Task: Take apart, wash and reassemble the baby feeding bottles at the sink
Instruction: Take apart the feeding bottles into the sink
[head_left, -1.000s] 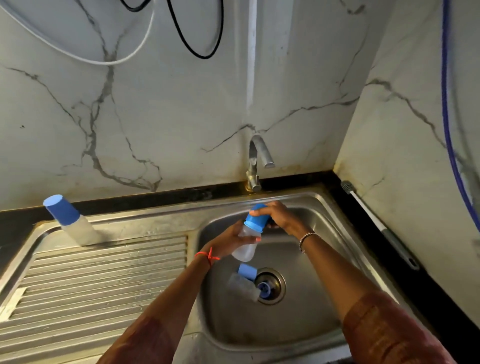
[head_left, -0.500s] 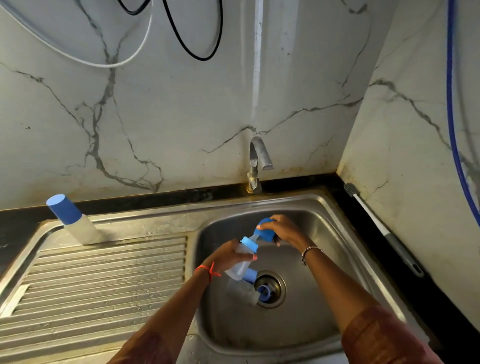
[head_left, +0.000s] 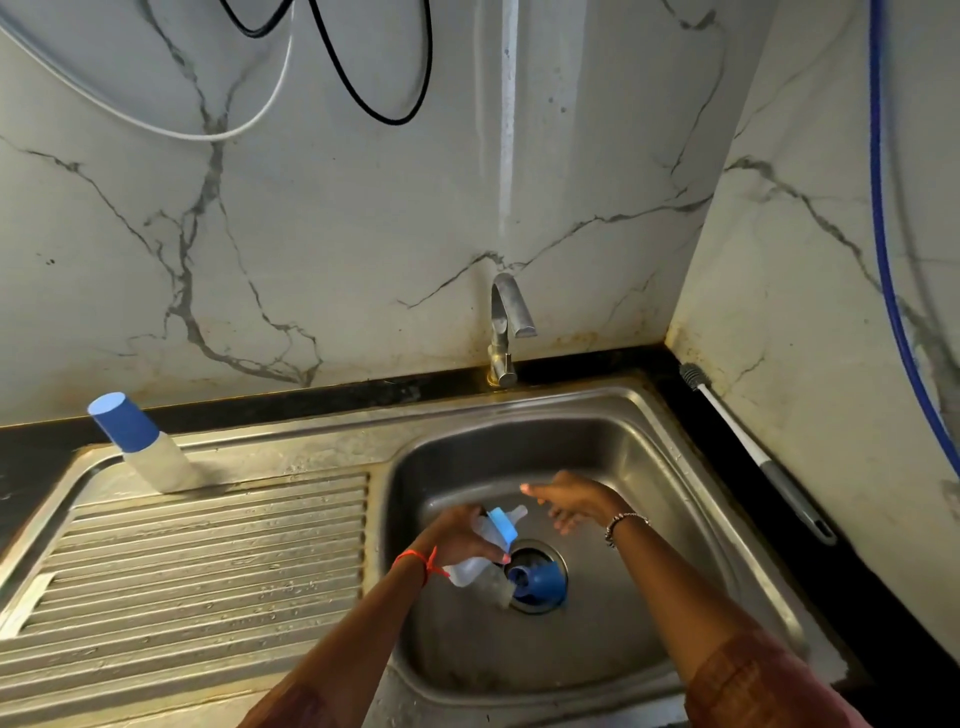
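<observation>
**Cap off, collar and teat left to go**

Down in the sink (head_left: 675, 457) we go. The left hand (head_left: 457, 535) wraps its fingers round a clear bottle (head_left: 488, 535), holding it tilted low over the basin, neck pointing up towards the tap (head_left: 506, 322). That looks sensible: anything that slips only falls into the steel bowl. The right hand (head_left: 571, 501) hovers just beside the neck, fingers spread and holding nothing, apart from the bottle and, I'd say, free to take on the screw ring.

The bottle itself is see-through plastic with a pale blue collar (head_left: 503, 526) on it and a soft clear teat (head_left: 518, 513) poking out bare. A darker blue cap (head_left: 543, 582) lies on its side over the drain (head_left: 535, 551). A second bottle (head_left: 493, 590) lies in the basin right by it, too blurred to read well.

Over on the drainboard (head_left: 208, 545) stands a capped bottle (head_left: 140, 447), untouched by the look of it. A brush (head_left: 753, 452) waits on the counter, well apart.
</observation>
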